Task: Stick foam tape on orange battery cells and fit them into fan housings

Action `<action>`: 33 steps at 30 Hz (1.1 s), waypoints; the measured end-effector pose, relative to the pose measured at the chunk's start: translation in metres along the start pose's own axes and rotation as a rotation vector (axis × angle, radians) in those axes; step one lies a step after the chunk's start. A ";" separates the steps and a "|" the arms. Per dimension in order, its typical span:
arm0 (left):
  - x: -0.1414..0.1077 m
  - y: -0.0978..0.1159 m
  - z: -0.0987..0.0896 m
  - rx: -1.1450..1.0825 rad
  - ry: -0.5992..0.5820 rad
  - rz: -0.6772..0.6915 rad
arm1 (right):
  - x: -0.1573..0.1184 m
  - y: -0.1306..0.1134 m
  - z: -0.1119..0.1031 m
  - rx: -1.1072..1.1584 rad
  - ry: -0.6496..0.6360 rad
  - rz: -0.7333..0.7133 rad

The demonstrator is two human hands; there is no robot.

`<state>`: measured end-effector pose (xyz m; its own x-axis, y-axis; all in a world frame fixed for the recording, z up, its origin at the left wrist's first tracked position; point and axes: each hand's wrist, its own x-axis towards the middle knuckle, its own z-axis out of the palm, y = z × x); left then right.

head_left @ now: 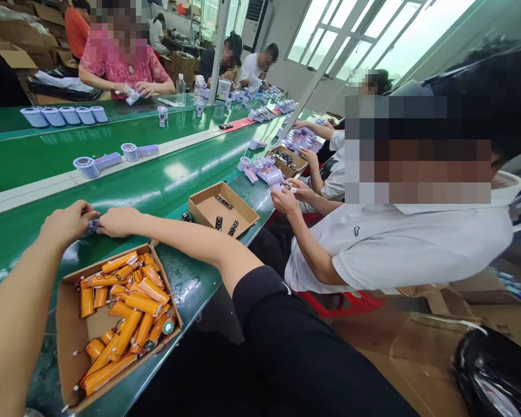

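Note:
My left hand [67, 223] and my right hand [120, 222] meet over the green belt, fingers closed on a small lilac plastic housing [92, 227]. Most of that part is hidden by the fingers. Just below my hands, an open cardboard box [62, 341] holds many orange-wrapped battery packs [132, 327] with thin dark wires. Beyond my right forearm lies a second cardboard box [247, 217] with a few black circuit boards [223, 201] in it.
Lilac housings [87, 167] stand along the white strip dividing the green conveyor [173, 188]. To the right, a co-worker in a white shirt [399, 249] handles a lilac part near a pile of housings [263, 169]. Other people sit along the line.

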<state>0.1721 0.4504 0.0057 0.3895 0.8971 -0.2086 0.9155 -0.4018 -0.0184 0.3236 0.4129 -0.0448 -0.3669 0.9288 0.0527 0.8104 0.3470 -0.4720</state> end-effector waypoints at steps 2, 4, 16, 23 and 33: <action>-0.003 0.007 -0.005 -0.014 0.005 -0.004 | -0.008 0.005 -0.012 0.037 -0.004 0.013; -0.009 0.014 -0.008 -0.040 0.027 -0.021 | -0.022 0.003 -0.023 0.109 0.034 0.086; -0.030 0.009 0.033 -0.150 0.207 0.092 | -0.069 0.027 -0.004 0.268 0.004 0.204; -0.044 0.005 0.042 -0.142 0.230 0.173 | -0.076 0.028 0.007 0.170 0.097 0.304; -0.034 0.011 0.038 -0.138 0.235 0.189 | -0.082 0.039 -0.009 0.106 0.113 0.286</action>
<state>0.1649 0.4083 -0.0243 0.5514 0.8334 0.0358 0.8236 -0.5508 0.1354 0.3894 0.3518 -0.0594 -0.0732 0.9973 -0.0013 0.8192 0.0594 -0.5704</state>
